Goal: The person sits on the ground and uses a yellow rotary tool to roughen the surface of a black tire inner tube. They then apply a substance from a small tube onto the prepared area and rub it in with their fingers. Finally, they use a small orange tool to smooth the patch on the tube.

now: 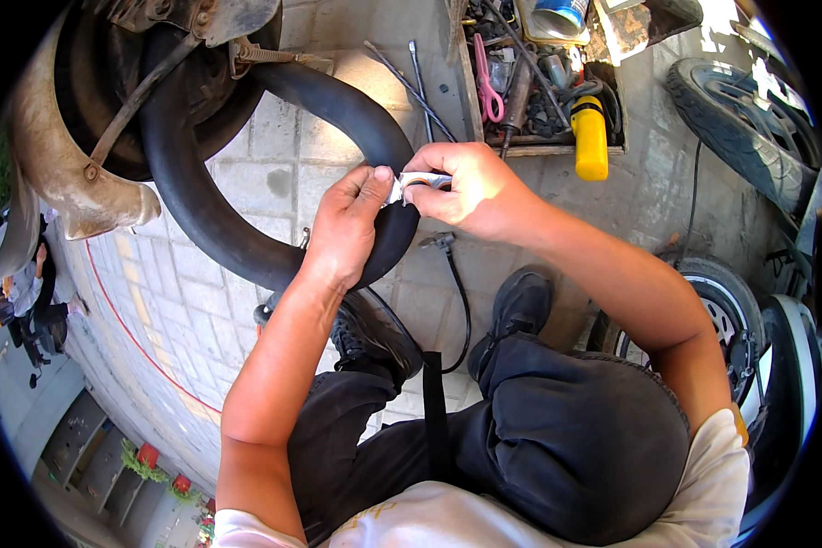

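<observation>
A black inner tube [219, 224], rounded and full, hangs out from the wheel at the upper left and loops in front of me. My left hand [345, 224] is closed on the tube's near right side, its thumb on top against the edge of a small white strip [422, 180]. That strip, thin and creased like peeled film or foil, is pinched by my right hand [473, 190], fingertips against the tube. What lies under the fingers is hidden.
A wooden toolbox [557, 146] at the top holds pink-handled scissors [487, 78] and a yellow bottle-shaped thing [591, 137]. Metal rods [417, 87] lie beside it. A hose with a fitting [443, 242] is on the paving. Wheels stand at right, including a tyred wheel [740, 128].
</observation>
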A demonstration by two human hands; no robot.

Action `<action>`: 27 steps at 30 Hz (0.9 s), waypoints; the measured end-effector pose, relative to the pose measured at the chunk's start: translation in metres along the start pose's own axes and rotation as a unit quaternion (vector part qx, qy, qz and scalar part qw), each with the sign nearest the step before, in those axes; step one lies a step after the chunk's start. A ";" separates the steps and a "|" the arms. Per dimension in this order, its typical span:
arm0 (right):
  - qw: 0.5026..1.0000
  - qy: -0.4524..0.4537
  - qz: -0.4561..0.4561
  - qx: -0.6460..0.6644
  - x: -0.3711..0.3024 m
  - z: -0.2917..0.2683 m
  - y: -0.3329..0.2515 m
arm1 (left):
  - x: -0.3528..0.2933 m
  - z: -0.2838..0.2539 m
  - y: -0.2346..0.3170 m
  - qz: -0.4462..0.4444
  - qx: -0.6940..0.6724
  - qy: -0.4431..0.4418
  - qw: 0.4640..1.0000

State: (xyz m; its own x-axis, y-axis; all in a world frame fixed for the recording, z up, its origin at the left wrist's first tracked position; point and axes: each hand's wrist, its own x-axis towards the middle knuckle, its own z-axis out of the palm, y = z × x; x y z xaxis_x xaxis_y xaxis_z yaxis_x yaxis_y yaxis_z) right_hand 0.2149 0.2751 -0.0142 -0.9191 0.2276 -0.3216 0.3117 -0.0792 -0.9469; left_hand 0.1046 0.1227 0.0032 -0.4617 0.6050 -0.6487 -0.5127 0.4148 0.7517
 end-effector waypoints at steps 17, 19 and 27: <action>0.924 0.358 -0.028 -0.135 0.071 -0.130 0.015 | -0.004 -0.002 0.001 0.000 -0.002 0.048 0.999; 0.819 0.426 -0.137 -0.360 0.060 -0.141 0.020 | -0.004 -0.005 -0.001 -0.001 0.000 0.050 0.999; 0.728 0.366 0.017 -0.579 0.132 -0.240 0.039 | 0.004 0.011 0.001 0.014 0.003 0.008 1.000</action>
State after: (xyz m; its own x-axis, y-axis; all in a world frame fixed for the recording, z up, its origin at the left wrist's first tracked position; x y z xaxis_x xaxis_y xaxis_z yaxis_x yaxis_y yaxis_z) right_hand 0.1636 0.5354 -0.0943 -0.6631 0.7351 0.1410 0.7155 0.6779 -0.1690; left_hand 0.1101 0.1327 0.0022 -0.4877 0.6053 -0.6291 -0.4949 0.4020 0.7704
